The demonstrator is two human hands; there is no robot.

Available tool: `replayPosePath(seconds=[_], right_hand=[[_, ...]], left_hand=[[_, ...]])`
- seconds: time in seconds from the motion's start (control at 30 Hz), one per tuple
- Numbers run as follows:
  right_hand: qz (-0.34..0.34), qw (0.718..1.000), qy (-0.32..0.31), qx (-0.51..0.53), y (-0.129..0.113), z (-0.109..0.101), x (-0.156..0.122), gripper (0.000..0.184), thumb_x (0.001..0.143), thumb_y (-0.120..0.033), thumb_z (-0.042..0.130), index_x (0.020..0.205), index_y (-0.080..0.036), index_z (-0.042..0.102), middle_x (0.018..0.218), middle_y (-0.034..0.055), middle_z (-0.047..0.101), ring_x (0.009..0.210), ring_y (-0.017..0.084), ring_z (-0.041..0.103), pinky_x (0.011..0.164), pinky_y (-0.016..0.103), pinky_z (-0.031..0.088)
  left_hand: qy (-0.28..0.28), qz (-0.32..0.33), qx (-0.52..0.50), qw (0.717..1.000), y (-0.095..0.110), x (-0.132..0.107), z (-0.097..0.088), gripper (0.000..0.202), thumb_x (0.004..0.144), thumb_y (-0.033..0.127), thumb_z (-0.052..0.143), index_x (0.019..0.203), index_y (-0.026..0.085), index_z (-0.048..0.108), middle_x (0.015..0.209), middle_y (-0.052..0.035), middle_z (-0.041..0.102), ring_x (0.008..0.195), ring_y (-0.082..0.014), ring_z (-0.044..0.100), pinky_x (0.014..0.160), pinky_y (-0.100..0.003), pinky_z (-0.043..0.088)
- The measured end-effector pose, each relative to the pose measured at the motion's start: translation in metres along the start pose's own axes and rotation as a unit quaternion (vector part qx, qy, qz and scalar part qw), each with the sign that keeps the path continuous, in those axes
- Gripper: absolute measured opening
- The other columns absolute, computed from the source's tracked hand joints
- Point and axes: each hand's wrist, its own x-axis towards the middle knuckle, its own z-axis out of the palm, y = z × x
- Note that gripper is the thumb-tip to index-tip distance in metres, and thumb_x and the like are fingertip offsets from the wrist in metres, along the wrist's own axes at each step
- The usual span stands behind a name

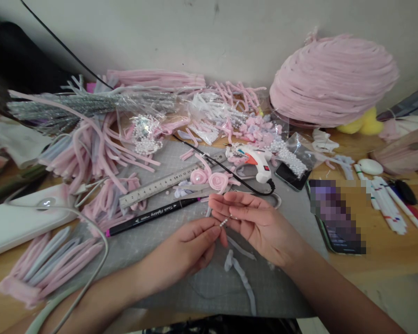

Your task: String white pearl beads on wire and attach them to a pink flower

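Observation:
Over the grey cutting mat (181,297), my left hand (195,243) pinches one end of a short strand of small white beads (224,222) between thumb and finger. My right hand (261,225) is closed at the strand's other end, its thumb against the fingers and the palm turned partly up. Just beyond my fingertips lie pink rolled roses (218,181), one with a pearl in its centre. A black marker (153,216) and a steel ruler (170,179) lie to the left of them. Pale grey fuzzy stems (245,283) rest below my right hand.
A white glue gun (263,167) with a black cord lies behind my right hand. Two phones, one being a lit phone (334,218), are at the right, near several white markers (386,204). Bundled pink stems (87,153), a white power bank (28,218) and its cable crowd the left.

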Motion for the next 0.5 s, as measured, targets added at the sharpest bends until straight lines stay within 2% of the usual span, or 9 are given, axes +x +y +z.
replayPosePath(seconds=[0.5], right_hand=[[-0.016,0.999,-0.028,0.008,0.0032,0.0000,0.0014,0.023,0.077,0.001,0.051,0.084,-0.013,0.068,0.099,0.0046,0.070,0.100,0.014,0.062,0.092,0.024,0.046]], left_hand=[[0.001,0.005,-0.004,1.000,0.0024,-0.0006,0.0003,0.027,0.085,0.039,0.038,0.077,0.017,0.051,0.042,0.0102,0.035,0.034,-0.0038,0.026,0.034,-0.014,0.020]])
